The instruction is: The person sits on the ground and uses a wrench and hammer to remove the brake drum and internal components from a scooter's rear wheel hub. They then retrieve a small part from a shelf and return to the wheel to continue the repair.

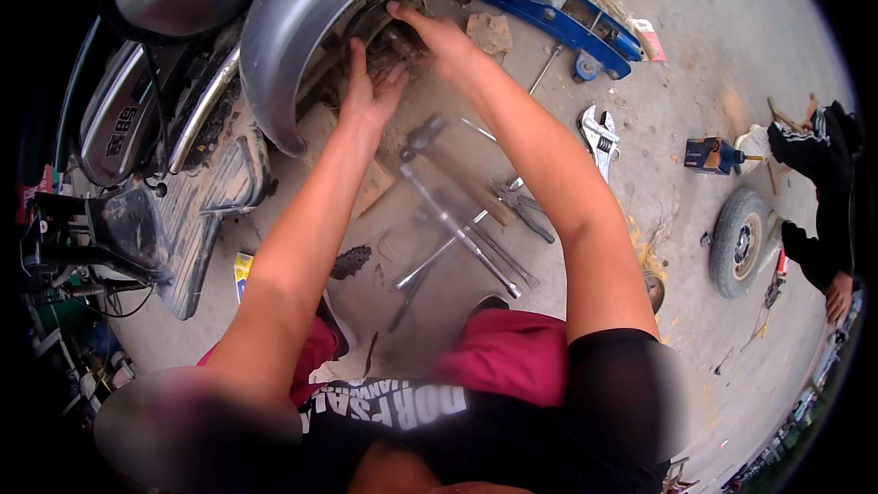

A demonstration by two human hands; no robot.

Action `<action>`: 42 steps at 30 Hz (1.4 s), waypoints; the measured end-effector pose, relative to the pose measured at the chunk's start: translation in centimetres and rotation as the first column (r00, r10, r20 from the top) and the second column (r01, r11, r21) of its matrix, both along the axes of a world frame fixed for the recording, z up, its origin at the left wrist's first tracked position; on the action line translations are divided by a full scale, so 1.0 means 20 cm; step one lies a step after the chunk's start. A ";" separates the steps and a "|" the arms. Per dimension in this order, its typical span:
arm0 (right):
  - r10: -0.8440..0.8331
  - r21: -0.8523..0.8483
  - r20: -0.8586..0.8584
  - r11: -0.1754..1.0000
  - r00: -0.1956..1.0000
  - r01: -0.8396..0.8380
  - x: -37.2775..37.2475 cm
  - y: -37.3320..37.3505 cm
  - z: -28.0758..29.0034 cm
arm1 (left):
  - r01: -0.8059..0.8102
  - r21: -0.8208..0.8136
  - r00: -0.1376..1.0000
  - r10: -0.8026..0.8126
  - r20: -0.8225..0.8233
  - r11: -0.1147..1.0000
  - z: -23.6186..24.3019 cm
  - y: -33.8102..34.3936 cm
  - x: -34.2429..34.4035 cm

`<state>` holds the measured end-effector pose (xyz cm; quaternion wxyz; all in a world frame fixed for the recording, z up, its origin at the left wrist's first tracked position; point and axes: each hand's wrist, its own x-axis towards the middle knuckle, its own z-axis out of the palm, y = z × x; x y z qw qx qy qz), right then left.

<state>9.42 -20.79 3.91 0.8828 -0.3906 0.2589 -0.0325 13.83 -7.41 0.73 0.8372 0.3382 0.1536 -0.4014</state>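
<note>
Under the grey fender (pixel 279 46) of a vehicle, both my hands are at a round, dirty wheel hub (pixel 373 20). My left hand (pixel 369 99) is at its lower side, thumb pointing up and fingers apart. From the right, my right hand (pixel 441 41) grips the hub, its thumb lying along the upper rim; its other fingers are partly hidden and blurred. Below my hands on the concrete lie a hammer (pixel 466 178), a long chrome wrench bar (pixel 457 224) and pliers (pixel 526 208).
A blue floor jack (pixel 558 18) stands beyond my right hand. Adjustable wrenches (pixel 599 139) lie right of my arm. Farther right are a box (pixel 704 155), a loose wheel (pixel 739 242) and another person (pixel 828 192). A muddy footboard (pixel 206 210) is at left.
</note>
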 end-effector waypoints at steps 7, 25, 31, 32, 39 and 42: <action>0.010 0.014 0.024 1.000 1.000 -0.010 -0.02 0.00 0.00 | -0.021 0.028 1.000 0.022 -0.020 0.999 -0.01 0.01 0.00; 0.010 -0.040 -0.032 0.999 0.999 -0.011 -0.02 0.05 0.07 | -0.013 0.033 1.000 0.013 0.012 0.999 -0.05 0.03 0.00; 0.039 -0.068 0.025 0.997 0.999 -0.038 -0.05 0.02 -0.02 | 0.058 -0.033 0.998 -0.059 -0.035 0.998 -0.10 0.07 0.00; 0.047 -0.081 0.035 0.996 0.998 -0.044 -0.05 0.01 -0.06 | 0.089 -0.045 0.996 -0.090 -0.023 0.995 -0.11 0.07 0.01; 0.095 0.060 -0.050 0.994 0.994 -0.092 -0.09 -0.04 -0.14 | 0.108 0.073 0.989 -0.114 0.098 0.992 -0.08 0.08 -0.06; 0.053 0.131 -0.036 0.990 0.998 -0.048 -0.02 -0.06 -0.06 | 0.134 0.020 0.989 -0.135 0.067 0.991 -0.02 0.08 -0.05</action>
